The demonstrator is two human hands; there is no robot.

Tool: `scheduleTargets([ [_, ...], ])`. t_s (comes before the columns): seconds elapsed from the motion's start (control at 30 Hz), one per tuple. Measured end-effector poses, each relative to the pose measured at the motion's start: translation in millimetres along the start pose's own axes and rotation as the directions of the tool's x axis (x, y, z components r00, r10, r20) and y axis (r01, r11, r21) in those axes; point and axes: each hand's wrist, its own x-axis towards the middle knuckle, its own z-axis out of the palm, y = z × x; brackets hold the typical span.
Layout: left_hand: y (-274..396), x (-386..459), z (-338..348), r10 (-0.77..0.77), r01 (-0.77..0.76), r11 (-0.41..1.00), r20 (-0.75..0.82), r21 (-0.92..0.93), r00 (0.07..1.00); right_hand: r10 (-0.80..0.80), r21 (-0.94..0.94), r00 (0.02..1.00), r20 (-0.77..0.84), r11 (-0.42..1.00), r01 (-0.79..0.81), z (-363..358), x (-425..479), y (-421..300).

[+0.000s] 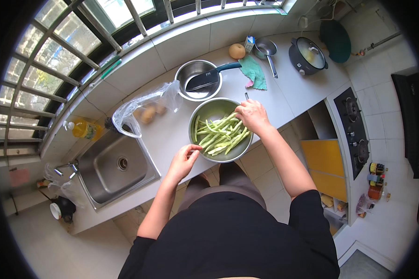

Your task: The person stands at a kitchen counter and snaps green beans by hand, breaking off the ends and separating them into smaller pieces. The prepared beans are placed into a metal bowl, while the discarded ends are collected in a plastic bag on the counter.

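Observation:
A metal bowl (191, 137) stands at the counter's front edge, before my body. Long pale green beans (221, 134) lie heaped in it. My right hand (254, 114) reaches over the bowl's right rim, its curled fingertips closed around the ends of some beans. Just beyond its knuckles pokes the tip of a thin dark object, mostly hidden. At the lower left rim is my left hand (184, 162), holding nothing, thumb and fingers apart. Behind the bean bowl, a second steel bowl (181, 93) carries a kitchen knife (209, 77) with a dark blade and teal handle laid across it.
A clear plastic bag (125, 111) with brownish round produce lies left, beside a steel sink (104, 174). Farther right are a green cloth (253, 73), a round tan fruit (237, 51), a small saucepan (265, 47) and a lidded electric pot (305, 57). A gas hob (354, 129) is at far right.

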Motion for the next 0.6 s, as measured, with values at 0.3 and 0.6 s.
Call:
scheduleTargets([
  [0.3, 27.0, 33.9, 33.9, 0.434, -0.238, 0.833, -0.325, 0.499, 0.840, -0.069, 0.178, 0.996, -0.053, 0.981, 0.077, -54.7, 0.3, -8.5],
  [0.6, 93.7, 75.0, 74.7, 0.404, -0.183, 0.764, -0.238, 0.619, 0.884, -0.342, 0.091, 0.940, -0.005, 0.936, 0.341, -39.9, 1.9, 37.2],
])
